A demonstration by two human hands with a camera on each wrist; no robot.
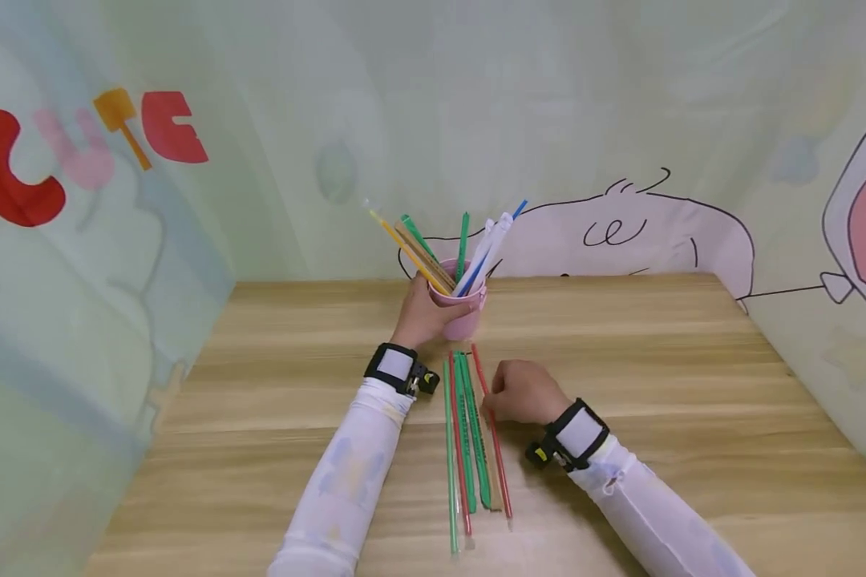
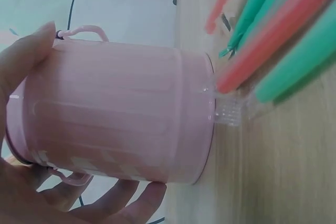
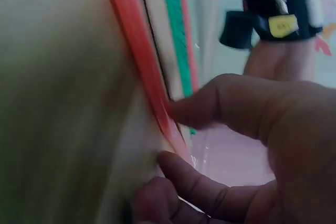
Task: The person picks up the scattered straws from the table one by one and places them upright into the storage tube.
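Observation:
A small pink pail (image 1: 462,325) stands at the back of the table, and my left hand (image 1: 420,315) grips its side, thumb near the rim and fingers around the far side. Out of it lean a yellow straw (image 1: 395,236), brown-wrapped straws, green-wrapped straws, white-wrapped straws (image 1: 496,240) and a blue one. In front lies a row of several straws. My right hand (image 1: 528,393) is at the row's right edge, thumb and forefinger pinching the red straw (image 1: 500,465) there; the right wrist view shows thumb (image 3: 197,109) against it.
Left of that red straw lie a brown-wrapped straw (image 1: 494,481), green-wrapped straws (image 1: 467,433), another red straw (image 1: 461,457) and a thin green straw (image 1: 451,473). The wooden table (image 1: 289,449) meets a printed cloth wall (image 1: 296,160) behind the pail.

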